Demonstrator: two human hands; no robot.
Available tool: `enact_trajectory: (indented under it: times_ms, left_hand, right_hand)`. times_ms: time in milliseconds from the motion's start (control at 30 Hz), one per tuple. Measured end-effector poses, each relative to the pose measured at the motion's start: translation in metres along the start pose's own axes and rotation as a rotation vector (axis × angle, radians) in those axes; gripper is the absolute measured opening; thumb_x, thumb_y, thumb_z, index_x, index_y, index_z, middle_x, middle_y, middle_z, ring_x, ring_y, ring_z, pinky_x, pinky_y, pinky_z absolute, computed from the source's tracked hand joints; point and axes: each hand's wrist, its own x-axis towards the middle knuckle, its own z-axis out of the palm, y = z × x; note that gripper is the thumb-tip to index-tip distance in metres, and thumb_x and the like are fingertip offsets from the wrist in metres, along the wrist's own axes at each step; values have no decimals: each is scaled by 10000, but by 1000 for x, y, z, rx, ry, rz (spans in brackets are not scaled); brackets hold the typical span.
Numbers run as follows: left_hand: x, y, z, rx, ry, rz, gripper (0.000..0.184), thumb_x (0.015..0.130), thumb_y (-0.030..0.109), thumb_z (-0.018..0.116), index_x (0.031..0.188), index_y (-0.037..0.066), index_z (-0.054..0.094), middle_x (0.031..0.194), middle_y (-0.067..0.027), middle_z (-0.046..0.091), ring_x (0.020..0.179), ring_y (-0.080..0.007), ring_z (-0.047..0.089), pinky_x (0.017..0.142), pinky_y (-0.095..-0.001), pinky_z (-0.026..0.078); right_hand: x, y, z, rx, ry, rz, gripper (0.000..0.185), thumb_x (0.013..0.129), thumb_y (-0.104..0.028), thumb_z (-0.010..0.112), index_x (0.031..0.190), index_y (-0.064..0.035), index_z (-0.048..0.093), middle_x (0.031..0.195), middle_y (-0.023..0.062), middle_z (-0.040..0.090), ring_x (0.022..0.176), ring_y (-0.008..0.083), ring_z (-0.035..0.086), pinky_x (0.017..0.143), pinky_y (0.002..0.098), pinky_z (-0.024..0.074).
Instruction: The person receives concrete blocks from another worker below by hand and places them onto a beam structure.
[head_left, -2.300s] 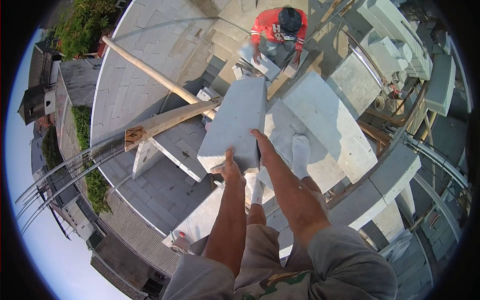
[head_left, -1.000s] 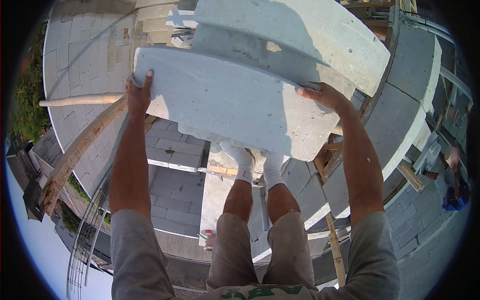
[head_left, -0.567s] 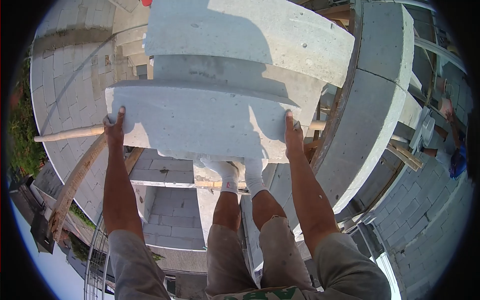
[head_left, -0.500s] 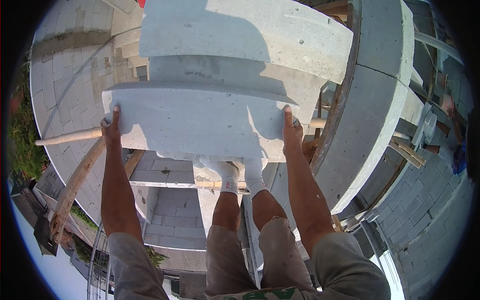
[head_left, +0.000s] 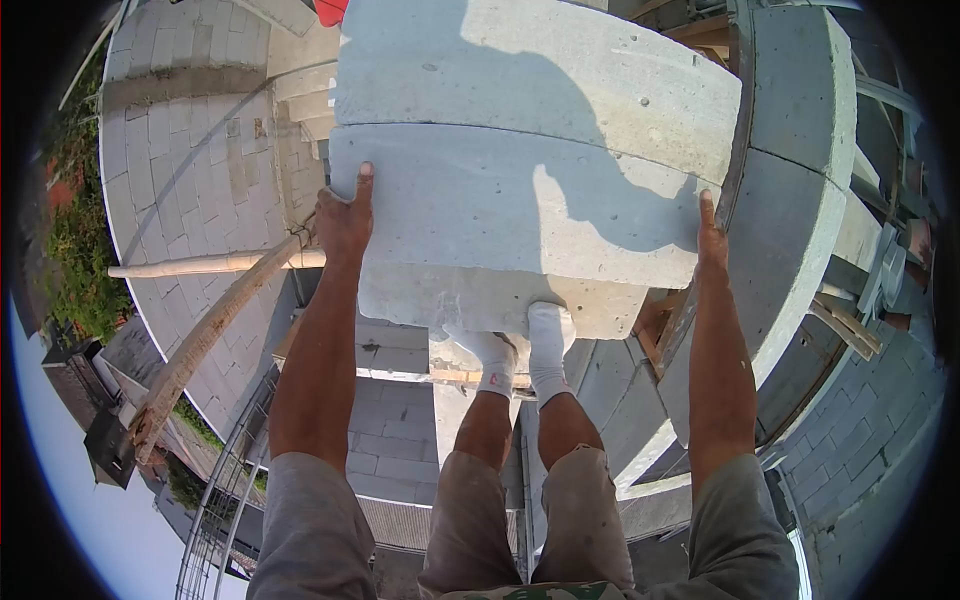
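A long pale concrete block (head_left: 480, 200) lies between my two hands, its far edge against another concrete block (head_left: 520, 75) with only a thin seam showing. My left hand (head_left: 345, 215) grips its left end, thumb on top. At the opposite end, my right hand (head_left: 711, 235) holds on the same way, its fingers hidden past the edge. Under the held block, a lower block surface (head_left: 420, 290) sticks out toward me. My feet in white socks (head_left: 550, 330) stand close to its near edge.
A wooden pole (head_left: 215, 264) and a curved timber (head_left: 210, 345) cross at left. To the right runs a raised row of concrete blocks (head_left: 795, 100) beside a dark board. Openings drop away around my feet, with block walls below. Wire mesh (head_left: 225, 490) stands at lower left.
Both hands have moved the block away from me, closing the gap to the far block and uncovering more of the surface beneath. My view has shifted, and one foot shows more fully.
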Motion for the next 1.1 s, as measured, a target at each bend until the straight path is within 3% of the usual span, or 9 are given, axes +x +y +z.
enact_trajectory:
  times_ms: [233, 367, 500, 700, 800, 833, 900, 967, 1100]
  left_hand:
    - [3, -35, 6, 96, -31, 251, 869, 800, 563, 571, 1250, -153, 373, 1180, -333, 487, 1124, -444, 473, 967, -418, 374]
    - [-59, 14, -17, -489, -68, 145, 768, 832, 463, 578, 1276, -128, 367, 1224, -318, 472, 1186, -397, 444, 984, -409, 359]
    - [-109, 13, -33, -373, -110, 178, 748, 832, 457, 585, 1283, -102, 376, 1223, -298, 489, 1162, -397, 473, 972, -390, 376]
    - [-146, -96, -61, -312, -119, 135, 615, 840, 446, 580, 1191, -53, 499, 1076, -293, 570, 1036, -407, 553, 877, -408, 438]
    - [-153, -161, -80, -222, -46, 213, 544, 840, 448, 577, 1081, -40, 560, 947, -265, 614, 907, -422, 591, 781, -416, 469]
    - [-166, -169, -90, -277, -18, 137, 498, 843, 445, 573, 1004, -26, 581, 884, -251, 617, 854, -424, 596, 739, -424, 468]
    - [-190, -172, -116, -375, -7, 5, 447, 849, 437, 565, 907, -5, 605, 808, -229, 620, 800, -422, 603, 692, -432, 464]
    - [-205, -171, -139, -449, -49, -98, 418, 858, 425, 556, 866, 11, 612, 783, -214, 618, 798, -413, 604, 683, -431, 457]
    - [-223, -175, -133, -502, -114, -187, 333, 881, 375, 540, 907, 52, 619, 782, -167, 631, 745, -391, 608, 660, -415, 468]
  right_hand:
    - [-67, 15, 38, -513, 240, -206, 843, 812, -498, 565, 1347, 85, 273, 1358, 315, 307, 1294, 417, 272, 1072, 451, 246]
    - [-146, -1, 73, -395, -23, -125, 796, 809, -424, 589, 1344, 69, 267, 1374, 300, 280, 1296, 399, 283, 1061, 428, 279]
    - [-195, -37, 88, -474, -296, -260, 692, 817, -454, 572, 1257, 62, 435, 1264, 292, 444, 1185, 397, 448, 976, 418, 384]
    - [-236, -117, 76, -602, -449, -399, 613, 828, -519, 517, 1133, 11, 556, 1067, 262, 592, 1053, 371, 558, 891, 417, 439]
    - [-223, -116, 78, -655, -410, -559, 553, 837, -526, 500, 965, -1, 617, 956, 234, 636, 963, 374, 595, 819, 438, 463]
    - [-234, -131, 72, -682, -379, -516, 502, 831, -501, 536, 820, -7, 625, 830, 180, 658, 801, 313, 637, 720, 405, 486]
    - [-239, -144, 68, -595, -523, -330, 539, 810, -512, 545, 958, 0, 628, 931, 205, 652, 921, 339, 617, 808, 403, 469]
    - [-235, -141, 77, -508, -520, -409, 403, 808, -426, 622, 793, -23, 642, 657, 68, 596, 567, 155, 548, 575, 306, 446]
    - [-266, -173, 85, -576, -608, -486, 392, 818, -403, 612, 877, -18, 658, 691, 71, 614, 609, 170, 570, 602, 312, 451]
